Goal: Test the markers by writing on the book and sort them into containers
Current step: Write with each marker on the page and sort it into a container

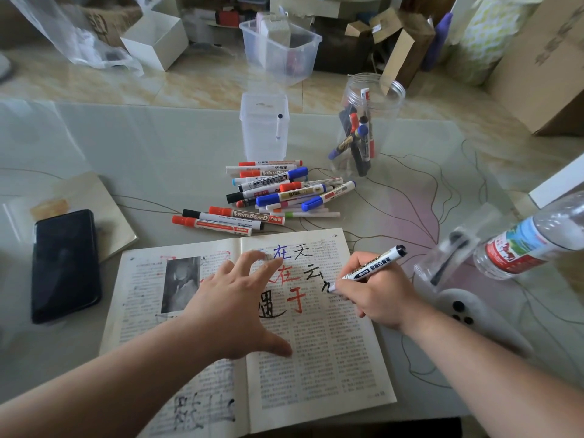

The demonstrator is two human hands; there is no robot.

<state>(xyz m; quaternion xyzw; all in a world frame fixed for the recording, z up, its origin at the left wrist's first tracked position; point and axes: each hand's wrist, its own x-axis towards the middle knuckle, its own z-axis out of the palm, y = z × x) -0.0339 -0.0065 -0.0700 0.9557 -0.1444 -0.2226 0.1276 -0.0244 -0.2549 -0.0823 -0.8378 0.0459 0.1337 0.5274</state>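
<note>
An open book (331,358) lies at the near edge, its pages marked with blue, red and black characters. My left hand (234,305) presses flat on the book with fingers spread. My right hand (379,295) grips a black marker (369,267), tip on the right page beside a fresh black stroke. A pile of several markers (268,194) lies behind the book. Behind the pile stands a square clear container (264,128) with one marker inside. To its right a round clear jar (363,121) holds several markers.
A black phone (64,263) lies on a notebook at the left. A water bottle (531,238) lies on its side at the right, near a clear plastic piece and a white object (464,308). A clear tub (281,49) and boxes stand farther back.
</note>
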